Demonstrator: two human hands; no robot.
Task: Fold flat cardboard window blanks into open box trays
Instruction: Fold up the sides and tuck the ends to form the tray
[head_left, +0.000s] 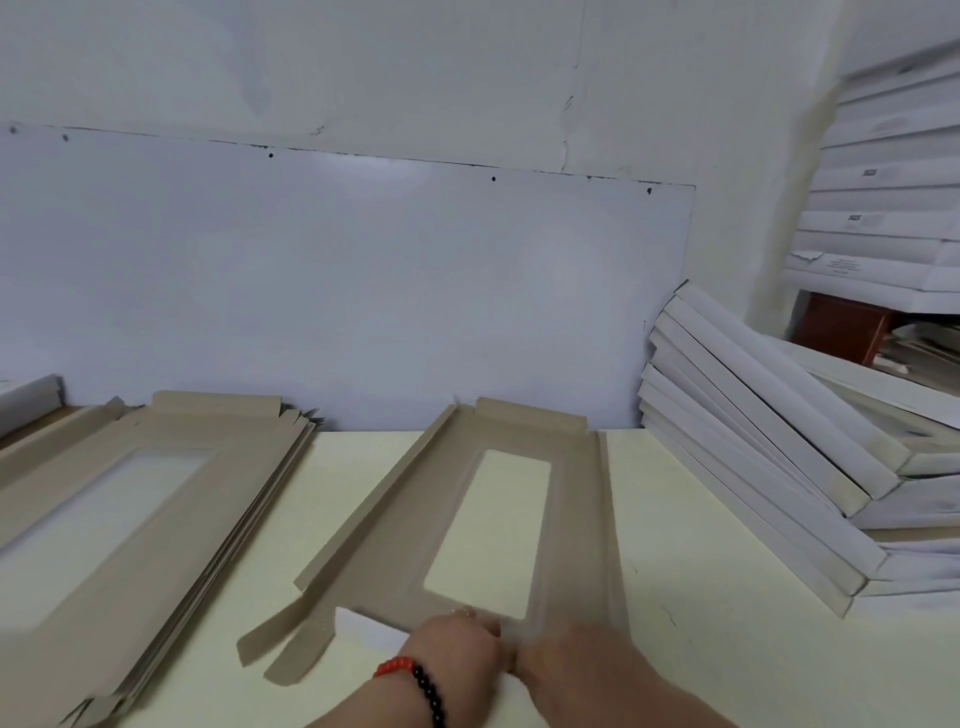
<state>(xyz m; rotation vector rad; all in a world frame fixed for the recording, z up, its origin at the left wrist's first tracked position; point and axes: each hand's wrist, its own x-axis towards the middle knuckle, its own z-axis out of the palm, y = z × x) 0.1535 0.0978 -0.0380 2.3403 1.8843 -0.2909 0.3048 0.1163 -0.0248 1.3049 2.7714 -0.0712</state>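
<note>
A grey-brown cardboard window blank lies on the cream table in the middle, its long left flap raised and its far end flap turned up. Its rectangular window shows the table through it. My left hand, with a red and black bead bracelet on the wrist, presses on the blank's near end flap, whose white side shows. My right hand lies right beside it on the same near edge, blurred. Both hands have their fingers closed down on that flap.
A stack of flat window blanks lies at the left of the table. Folded white trays lean in a pile at the right, with more white boxes stacked behind them. A white panel stands against the wall.
</note>
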